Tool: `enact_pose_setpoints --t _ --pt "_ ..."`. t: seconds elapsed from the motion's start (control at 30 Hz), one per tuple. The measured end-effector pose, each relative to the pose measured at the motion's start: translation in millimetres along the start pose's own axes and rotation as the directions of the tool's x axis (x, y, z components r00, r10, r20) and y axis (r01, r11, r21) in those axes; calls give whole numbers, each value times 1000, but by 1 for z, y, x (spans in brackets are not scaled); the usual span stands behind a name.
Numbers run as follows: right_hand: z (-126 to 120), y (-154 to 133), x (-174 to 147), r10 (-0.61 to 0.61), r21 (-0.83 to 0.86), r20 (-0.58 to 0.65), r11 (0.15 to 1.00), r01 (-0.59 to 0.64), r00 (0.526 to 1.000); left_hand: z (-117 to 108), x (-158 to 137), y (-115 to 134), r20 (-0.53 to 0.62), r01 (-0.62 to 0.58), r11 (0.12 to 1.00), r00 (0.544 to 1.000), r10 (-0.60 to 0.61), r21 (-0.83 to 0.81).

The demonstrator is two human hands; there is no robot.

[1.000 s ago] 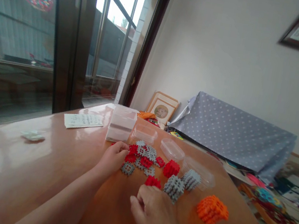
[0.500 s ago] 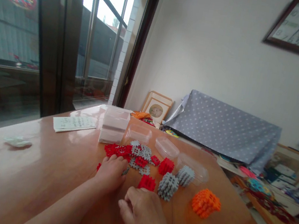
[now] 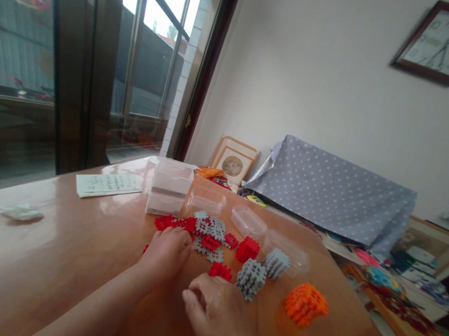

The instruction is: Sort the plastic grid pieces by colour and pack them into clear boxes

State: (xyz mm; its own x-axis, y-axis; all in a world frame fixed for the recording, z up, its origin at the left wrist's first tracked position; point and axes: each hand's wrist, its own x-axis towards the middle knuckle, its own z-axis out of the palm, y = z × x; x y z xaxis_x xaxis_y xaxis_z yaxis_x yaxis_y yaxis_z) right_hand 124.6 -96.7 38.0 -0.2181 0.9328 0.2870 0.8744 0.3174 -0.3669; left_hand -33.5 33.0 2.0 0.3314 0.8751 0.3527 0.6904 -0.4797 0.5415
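Observation:
My left hand (image 3: 169, 248) is palm down, its curled fingers at the near edge of a heap of flat red interlocking pieces (image 3: 165, 222) and grey ones (image 3: 216, 228). Whatever lies under those fingers is hidden, and a bit of red shows at the left of the hand. My right hand (image 3: 219, 309) rests low with its fingers closed around the near side of a red block (image 3: 220, 271) built from such pieces; only the block's far part shows. Close by on the right stand a grey block (image 3: 250, 279), a second grey block (image 3: 276, 263) and another red block (image 3: 248, 249).
An orange block (image 3: 306, 304) stands farther right on the wooden table (image 3: 73, 263). Behind the heap are stacked plastic boxes (image 3: 169, 187) and clear containers (image 3: 248, 221). Written paper (image 3: 108, 185) and a crumpled white wad (image 3: 22, 212) lie to the left.
My left hand has shifted slightly, and the grey piece that showed beside its fingers is now out of sight. My right hand has moved a little right, covering more of the red block.

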Motion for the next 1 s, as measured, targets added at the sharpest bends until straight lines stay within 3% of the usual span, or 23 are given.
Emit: enact_pose_setpoints --t 0.07,0.13,0.23,0.3,0.47,0.73,0.87,1.0 --pt "-3 2 1 13 24 -36 1000 -12 999 -1 3 1 -9 67 974 997 -71 -217" --pt "-5 5 1 31 54 -78 998 -27 996 -2 4 4 13 137 887 989 -147 -441" --pt "-6 12 2 75 116 -165 992 -56 983 -6 2 12 120 215 647 975 -188 -732" --pt "-7 17 4 113 133 -228 988 -84 967 -8 0 16 204 260 490 965 -166 -832" --pt "-14 23 7 147 85 -276 988 -128 950 -3 -6 19 324 349 318 937 -130 -881" --pt "-23 31 6 61 8 -240 998 -61 969 9 -10 22 435 438 117 899 -50 -891" --pt "-28 32 5 52 10 -224 999 -51 973 10 -12 26 459 460 59 888 -27 -886" --pt "-34 34 4 68 56 -188 997 -59 980 6 -13 33 461 460 56 888 7 -886"
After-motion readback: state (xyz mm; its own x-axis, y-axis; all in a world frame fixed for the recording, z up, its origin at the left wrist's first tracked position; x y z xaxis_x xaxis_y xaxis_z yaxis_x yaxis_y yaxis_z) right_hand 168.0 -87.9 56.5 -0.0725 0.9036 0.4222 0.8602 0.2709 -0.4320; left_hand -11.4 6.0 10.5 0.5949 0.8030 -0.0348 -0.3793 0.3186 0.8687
